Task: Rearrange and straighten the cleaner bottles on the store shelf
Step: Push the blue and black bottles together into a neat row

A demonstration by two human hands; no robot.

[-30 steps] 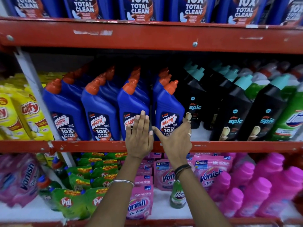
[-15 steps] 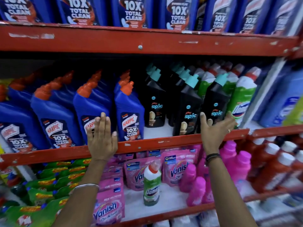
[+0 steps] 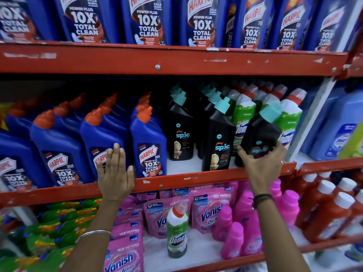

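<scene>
1. On the lower shelf, nearest to me, one green Domex bottle stands alone and upright between the pink Vanish pouches and the pink bottles.
2. My two hands are well apart. My left hand lies flat with straight, spread fingers against the front of a blue Harpic bottle; its palm covers the red edge of the middle shelf. It grips nothing.
3. My right hand is closed around the lower part of a black Spic bottle. This bottle leans to the right, with its teal cap against the green Domex bottles behind it. It is blurred, and I cannot tell if its base touches the shelf.
4. Just to the left of it, a second black bottle stands upright at the front edge of the middle shelf. A third black bottle stands a little deeper, beside the blue row.
5. Further back, more black bottles with teal caps and more Domex bottles with red and white caps go in rows into the dark.
6. Above all, the top shelf carries a row of large blue Harpic bottles.
</scene>
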